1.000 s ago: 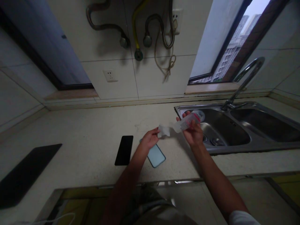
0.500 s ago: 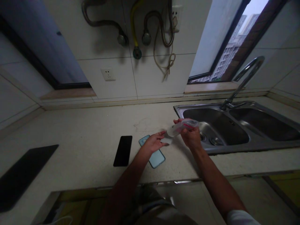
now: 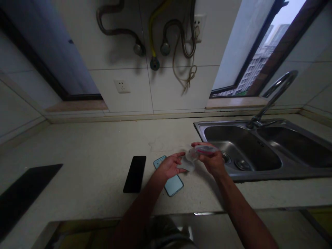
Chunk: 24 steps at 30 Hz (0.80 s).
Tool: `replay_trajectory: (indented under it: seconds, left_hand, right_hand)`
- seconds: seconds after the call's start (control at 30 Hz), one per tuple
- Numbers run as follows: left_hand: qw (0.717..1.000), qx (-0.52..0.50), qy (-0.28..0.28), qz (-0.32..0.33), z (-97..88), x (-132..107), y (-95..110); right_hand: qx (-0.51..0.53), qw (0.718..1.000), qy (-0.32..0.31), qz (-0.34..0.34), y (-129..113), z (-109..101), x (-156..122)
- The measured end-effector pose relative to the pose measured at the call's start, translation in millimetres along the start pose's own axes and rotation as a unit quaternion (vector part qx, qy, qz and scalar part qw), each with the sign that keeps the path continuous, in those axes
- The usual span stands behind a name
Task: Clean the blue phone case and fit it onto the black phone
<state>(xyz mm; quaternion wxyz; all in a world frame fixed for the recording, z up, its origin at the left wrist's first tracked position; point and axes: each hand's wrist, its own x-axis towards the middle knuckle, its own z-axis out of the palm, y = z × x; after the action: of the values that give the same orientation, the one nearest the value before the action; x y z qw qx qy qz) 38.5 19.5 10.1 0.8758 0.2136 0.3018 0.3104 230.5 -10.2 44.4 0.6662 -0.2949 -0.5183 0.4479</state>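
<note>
My right hand (image 3: 212, 162) is closed on a clear plastic zip bag (image 3: 203, 150) with a pink strip, held above the counter beside the sink. Between the thumb and fingers of my left hand (image 3: 170, 166) is a thin, pale grey piece (image 3: 187, 164), its kind unclear. This piece meets the bag's left end, and I cannot tell whether it is partly inside. Below my left hand lies a light blue phone case (image 3: 173, 185), partly covered by the hand. A black smartphone (image 3: 135, 174) rests left of it, screen dark.
A steel double sink (image 3: 259, 169) with a curved faucet (image 3: 276, 88) takes up the right side of the counter (image 3: 85, 152). At the far left lies a flat black panel (image 3: 28, 190). Hoses and a yellow pipe (image 3: 151, 34) hang on the tiled wall behind.
The view has tilted up slightly, so everything sits lower in the picture. The bag has turned flatter in my right hand. Both hands keep their grip.
</note>
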Motion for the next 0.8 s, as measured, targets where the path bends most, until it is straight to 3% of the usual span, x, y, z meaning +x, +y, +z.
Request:
replay_trajectory:
  seconds: [0.1,0.3,0.53,0.67,0.8]
  left_hand:
    - [1.000,0.003,0.004,0.009,1.6,-2,0]
    - [0.999,0.019,0.017,0.022,-2.6,-1,2]
    - [0.999,0.034,0.012,0.029,1.2,-2,2]
    - [0.993,0.073,0.064,0.067,4.1,-2,3]
    - [0.988,0.072,0.119,0.062,9.1,0,4]
  right_hand:
    - [-0.055,0.998,-0.006,0.016,0,-1,0]
    - [-0.033,0.998,0.016,-0.047,1,-5,-3]
    - [0.035,0.999,0.024,0.022,-3,6,-2]
    - [0.141,0.983,0.099,0.057,-6,2,5]
    - [0.247,0.948,0.188,0.067,-3,-14,17]
